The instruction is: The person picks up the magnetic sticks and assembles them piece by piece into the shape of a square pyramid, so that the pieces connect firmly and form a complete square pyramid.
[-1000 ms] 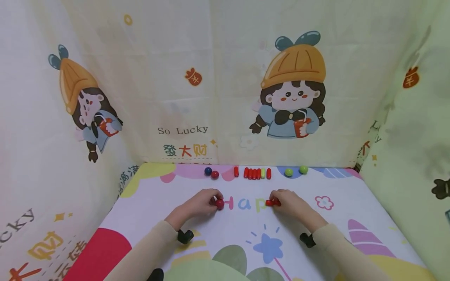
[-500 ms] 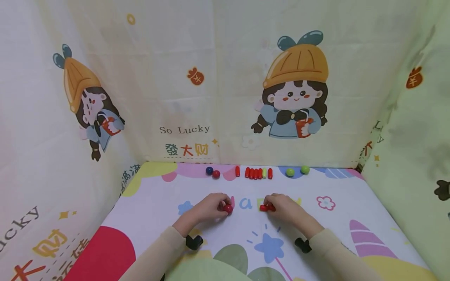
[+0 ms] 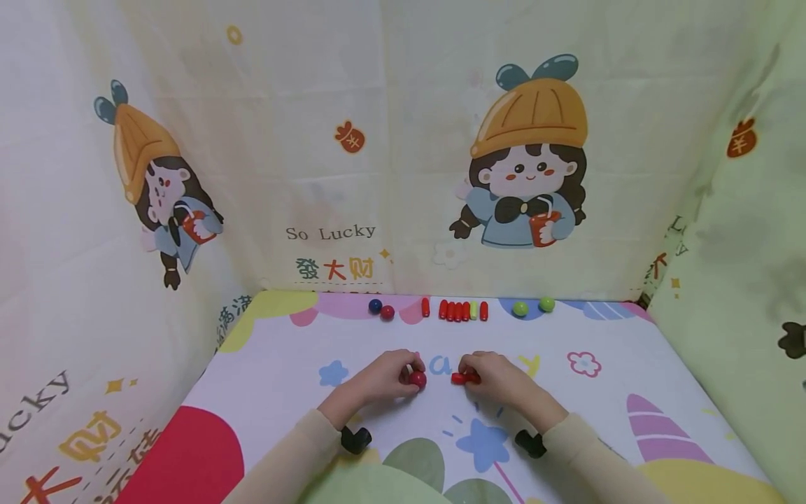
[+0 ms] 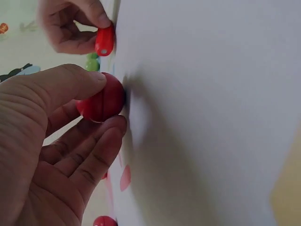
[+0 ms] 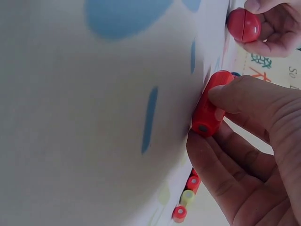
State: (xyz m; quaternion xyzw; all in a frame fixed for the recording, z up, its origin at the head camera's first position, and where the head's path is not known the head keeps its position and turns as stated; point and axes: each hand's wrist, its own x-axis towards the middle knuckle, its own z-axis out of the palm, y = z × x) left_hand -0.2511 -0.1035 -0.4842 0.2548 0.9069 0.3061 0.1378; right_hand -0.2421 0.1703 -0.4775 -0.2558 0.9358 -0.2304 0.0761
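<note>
Between its thumb and fingers my left hand (image 3: pixel 385 374) pinches a red ball (image 3: pixel 418 379), which shows a seam in the left wrist view. The ball is held low, close over the printed cloth (image 3: pixel 283 378). Facing it from the right, my right hand (image 3: pixel 497 374) pinches a short red rod (image 3: pixel 458 379) lengthwise across the table. A small grey dot marks the rod's end (image 5: pixel 202 128) in the right wrist view. A gap with a printed blue letter behind it separates ball and rod.
Along the back edge lie a dark blue ball (image 3: pixel 375 306), another red ball (image 3: pixel 387 313), several red rods (image 3: pixel 443 309), a yellow-green rod (image 3: pixel 474 310) and two green balls (image 3: pixel 519 309). A printed curtain (image 3: pixel 403 175) rises behind them.
Both hands have moved toward each other and slightly nearer the body. The left brought the red ball rightward, the right brought the red rod leftward, narrowing the gap. The back row stays put.
</note>
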